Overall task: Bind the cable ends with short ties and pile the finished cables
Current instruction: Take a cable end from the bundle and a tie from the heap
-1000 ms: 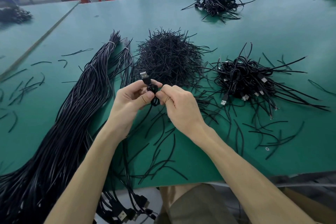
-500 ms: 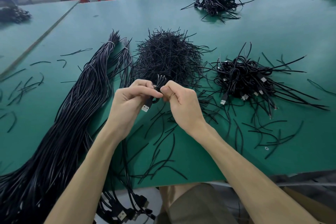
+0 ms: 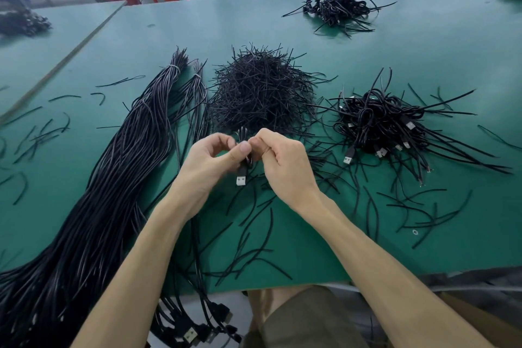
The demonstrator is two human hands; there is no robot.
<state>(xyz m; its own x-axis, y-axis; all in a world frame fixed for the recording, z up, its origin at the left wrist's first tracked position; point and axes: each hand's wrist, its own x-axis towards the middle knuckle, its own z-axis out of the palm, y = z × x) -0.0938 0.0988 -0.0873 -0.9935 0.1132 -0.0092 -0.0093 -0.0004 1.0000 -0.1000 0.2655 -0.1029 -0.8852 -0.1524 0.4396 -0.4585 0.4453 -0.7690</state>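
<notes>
Green bench top (image 3: 367,45) is covered at left by a long cable bundle (image 3: 113,192). Above its near part, a folded cable end (image 3: 241,179), USB plug down, is pinched btwn curled fingers of left hand (image 3: 209,167) & right hand (image 3: 285,167). Beyond, short ties (image 3: 262,93) are heaped; finished cables (image 3: 378,121) are piled at right.

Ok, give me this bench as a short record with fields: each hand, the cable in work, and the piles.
left hand: pinches the coiled USB cable, plug hanging down
right hand: pinches the same coil
short ties: heap behind the hands
finished cables: pile at right
unbound cables: long bundle at left
</notes>
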